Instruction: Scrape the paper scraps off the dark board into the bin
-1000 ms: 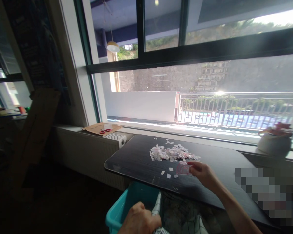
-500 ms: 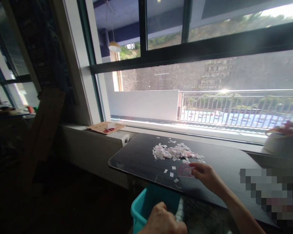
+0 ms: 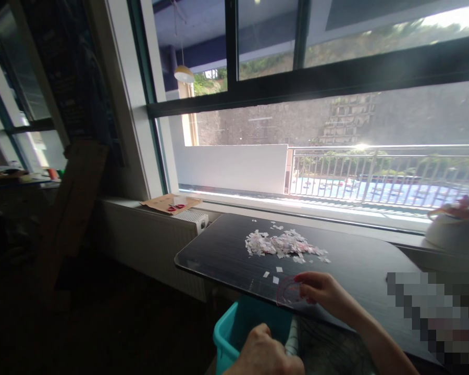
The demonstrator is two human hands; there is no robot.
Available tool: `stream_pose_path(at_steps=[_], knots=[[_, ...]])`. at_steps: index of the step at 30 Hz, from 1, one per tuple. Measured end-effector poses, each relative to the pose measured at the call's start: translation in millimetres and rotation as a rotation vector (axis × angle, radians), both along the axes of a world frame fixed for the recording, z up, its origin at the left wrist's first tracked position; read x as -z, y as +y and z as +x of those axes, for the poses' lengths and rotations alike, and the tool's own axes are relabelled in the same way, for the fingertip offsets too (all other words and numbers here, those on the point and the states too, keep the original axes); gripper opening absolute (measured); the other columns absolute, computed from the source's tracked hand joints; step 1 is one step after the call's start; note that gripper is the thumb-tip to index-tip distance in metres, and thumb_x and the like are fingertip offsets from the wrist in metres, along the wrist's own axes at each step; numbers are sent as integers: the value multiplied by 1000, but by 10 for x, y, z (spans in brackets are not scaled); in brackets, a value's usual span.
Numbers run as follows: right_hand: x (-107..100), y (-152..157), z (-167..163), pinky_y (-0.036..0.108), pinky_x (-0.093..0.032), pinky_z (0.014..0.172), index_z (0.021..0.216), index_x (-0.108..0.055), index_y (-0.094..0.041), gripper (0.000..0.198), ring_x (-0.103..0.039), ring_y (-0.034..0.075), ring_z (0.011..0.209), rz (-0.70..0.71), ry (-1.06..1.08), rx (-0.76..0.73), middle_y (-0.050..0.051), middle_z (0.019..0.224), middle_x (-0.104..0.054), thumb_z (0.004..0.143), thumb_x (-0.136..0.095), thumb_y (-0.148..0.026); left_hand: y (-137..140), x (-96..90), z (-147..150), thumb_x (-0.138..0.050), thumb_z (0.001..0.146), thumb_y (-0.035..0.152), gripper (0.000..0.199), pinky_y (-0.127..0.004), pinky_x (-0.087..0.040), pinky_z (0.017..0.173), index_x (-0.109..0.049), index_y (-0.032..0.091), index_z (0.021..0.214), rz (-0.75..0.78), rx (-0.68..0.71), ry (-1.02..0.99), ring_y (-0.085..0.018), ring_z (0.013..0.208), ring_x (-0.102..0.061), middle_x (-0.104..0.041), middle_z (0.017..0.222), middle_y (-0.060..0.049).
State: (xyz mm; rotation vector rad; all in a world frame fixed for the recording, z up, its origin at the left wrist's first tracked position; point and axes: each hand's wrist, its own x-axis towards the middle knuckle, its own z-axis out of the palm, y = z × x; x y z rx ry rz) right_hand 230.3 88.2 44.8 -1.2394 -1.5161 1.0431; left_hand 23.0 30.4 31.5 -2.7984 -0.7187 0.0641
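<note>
My right hand (image 3: 316,289) pinches a clear protractor (image 3: 285,292) with reddish markings and holds it at the front edge of the dark table (image 3: 219,255). Just beyond it lie a few loose white paper pieces (image 3: 266,274). Farther back is a heap of small paper scraps (image 3: 283,245). Below the table edge stands a teal bin (image 3: 223,336), open at the top. My left hand (image 3: 263,354) is closed at the bin's near right rim; its fingertips are hidden. A pale striped strip (image 3: 293,338) shows beside this hand.
Red-handled scissors (image 3: 176,208) lie on brown cardboard (image 3: 160,203) on the sill above a radiator (image 3: 172,234). A white pot (image 3: 453,232) stands on the sill at right. A tall cardboard piece (image 3: 78,198) leans at left. The table's right end is partly pixelated.
My right hand has drawn the protractor toward me to the table edge above the bin. The paper pieces nearest the edge no longer show. My left hand stays at the bin.
</note>
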Motion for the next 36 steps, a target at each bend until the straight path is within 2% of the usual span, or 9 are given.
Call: stream_pose_path(at_steps=[3,6,10,16,19,22,28,32,36], knots=[[-30,1,-12,26,-47,51,87,-74,-13,28,-56,13,51,29,9,41,1,60,-67,66,-66,-30,15,57,-18,-77,69,35,22,-28,-29,49,-61,22,67,34,9,-33,-10,37,-45,-58,51,7],[-36,58,6,26,-48,51,89,-74,-13,30,-57,14,51,51,-67,4,3,62,-68,68,-63,-31,58,164,-61,-75,72,40,23,-29,-28,49,-61,22,67,9,7,-51,-10,36,-42,-55,49,7],[-26,209,27,28,-47,55,97,-75,-13,37,-58,16,55,240,-255,155,3,63,-68,74,-57,-35,93,249,-210,-71,73,45,25,-29,-28,50,-63,23,68,-13,-37,-91,-10,36,-40,-54,47,5],[-92,386,-21,31,-44,63,102,-75,-16,39,-59,19,61,289,-370,255,3,65,-68,75,-56,-38,2,51,-571,-66,78,43,19,-28,-36,61,-67,24,72,-117,-210,-193,-13,47,-47,-58,55,4],[-107,389,-13,31,-42,62,102,-76,-17,39,-58,19,62,292,-399,278,3,64,-67,75,-55,-37,-12,-44,-709,-69,73,40,17,-27,-36,60,-68,24,72,-181,-313,-209,-14,51,-48,-60,56,3],[-68,356,25,29,-42,59,98,-77,-16,36,-56,17,57,269,-391,246,2,60,-66,74,-57,-35,-15,-88,-813,-72,66,39,17,-28,-36,60,-67,23,72,-230,-370,-261,-16,55,-51,-61,59,2],[46,367,22,27,-44,57,99,-76,-13,36,-57,16,57,225,-308,172,2,61,-66,74,-57,-31,-103,-257,-916,-71,62,22,12,-28,-37,66,-65,24,72,-325,-559,-324,-22,76,-56,-64,70,2],[75,347,-18,26,-43,53,95,-76,-12,33,-55,15,54,210,-260,150,3,59,-65,71,-60,-28,-147,-347,-928,-70,64,24,8,-28,-36,68,-64,24,70,-402,-609,-328,-22,77,-56,-63,70,1],[75,305,-34,25,-42,50,90,-76,-11,30,-54,14,51,188,-226,90,3,59,-65,71,-59,-26,-153,-311,-945,-65,66,21,8,-28,-35,69,-62,24,72,-386,-566,-398,-21,78,-54,-62,70,2]])
